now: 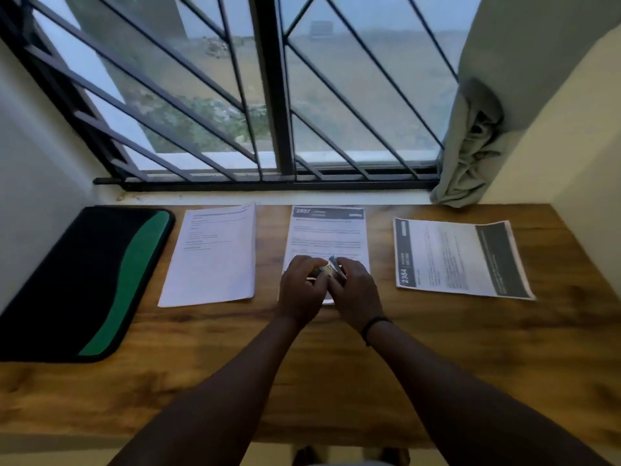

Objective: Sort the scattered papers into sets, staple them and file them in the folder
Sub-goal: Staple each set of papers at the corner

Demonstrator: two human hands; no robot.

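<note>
Papers lie in three sets along far edge of desk [336, 381]: left set [211, 255], middle set [327, 235], right set [460, 258] turned sideways. Folder [84, 280], black and green, lies closed at far left. My left hand [300, 290] and right hand [356, 292] meet over near end of middle set, fingers curled round small metallic thing [331, 269], likely stapler. Band [374, 326] on right wrist.

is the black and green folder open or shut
Shut: the folder lies flat on the table at the left, its cover down, no papers showing inside.
</note>
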